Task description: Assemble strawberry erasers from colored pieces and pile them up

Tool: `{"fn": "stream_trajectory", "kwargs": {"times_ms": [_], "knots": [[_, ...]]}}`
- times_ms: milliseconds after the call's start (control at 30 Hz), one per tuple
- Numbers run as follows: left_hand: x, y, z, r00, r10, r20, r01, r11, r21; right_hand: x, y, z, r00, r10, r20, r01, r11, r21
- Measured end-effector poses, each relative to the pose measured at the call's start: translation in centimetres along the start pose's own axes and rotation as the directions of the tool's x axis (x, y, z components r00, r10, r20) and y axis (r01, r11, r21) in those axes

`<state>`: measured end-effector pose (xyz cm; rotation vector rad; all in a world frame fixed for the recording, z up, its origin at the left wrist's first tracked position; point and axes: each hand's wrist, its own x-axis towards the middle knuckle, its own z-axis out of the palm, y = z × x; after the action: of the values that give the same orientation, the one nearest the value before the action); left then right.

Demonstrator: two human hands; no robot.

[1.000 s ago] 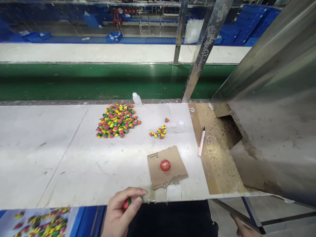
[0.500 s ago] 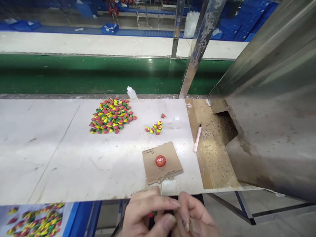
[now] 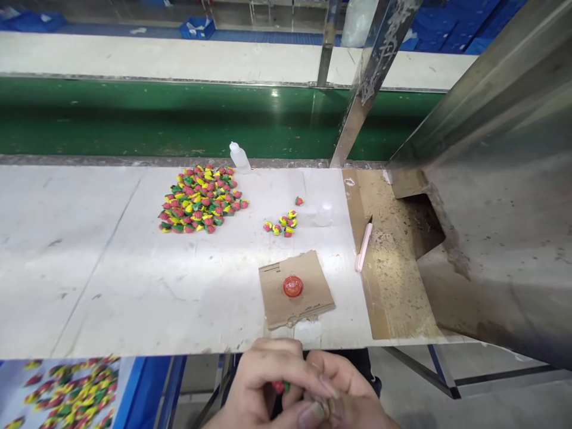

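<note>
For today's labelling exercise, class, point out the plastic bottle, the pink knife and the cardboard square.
Plastic bottle (image 3: 240,159): head view, on its body.
Pink knife (image 3: 363,250): head view, on its handle.
Cardboard square (image 3: 313,292): head view, on its bare right part.

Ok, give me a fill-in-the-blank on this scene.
The piece between the left hand and right hand looks like a ____.
The round red object sits on a sheet of ____.
The belt beyond the bench is ____.
The pink utility knife lies ____ of the red object.

Strawberry; cardboard; green; right.
</note>
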<state>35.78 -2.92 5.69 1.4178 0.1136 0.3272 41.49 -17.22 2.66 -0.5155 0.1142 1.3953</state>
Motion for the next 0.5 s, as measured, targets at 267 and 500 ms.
{"fn": "stream_trajectory", "kwargs": {"times_ms": [267,500], "knots": [[-1.6,-0.7,-0.2,0.98,-0.169,-0.101,0.173,0.984,0.034,0.3,0.0,0.6,0.995,-0.087,0.051,0.091,0.993,-0.071],[-2.8,-2.1,-0.8,1.0,0.013,-0.015,-0.008,0.955,0.297,0.7,2.1,-1.6,0.976,-0.206,0.074,0.214,0.967,-0.135]]}}
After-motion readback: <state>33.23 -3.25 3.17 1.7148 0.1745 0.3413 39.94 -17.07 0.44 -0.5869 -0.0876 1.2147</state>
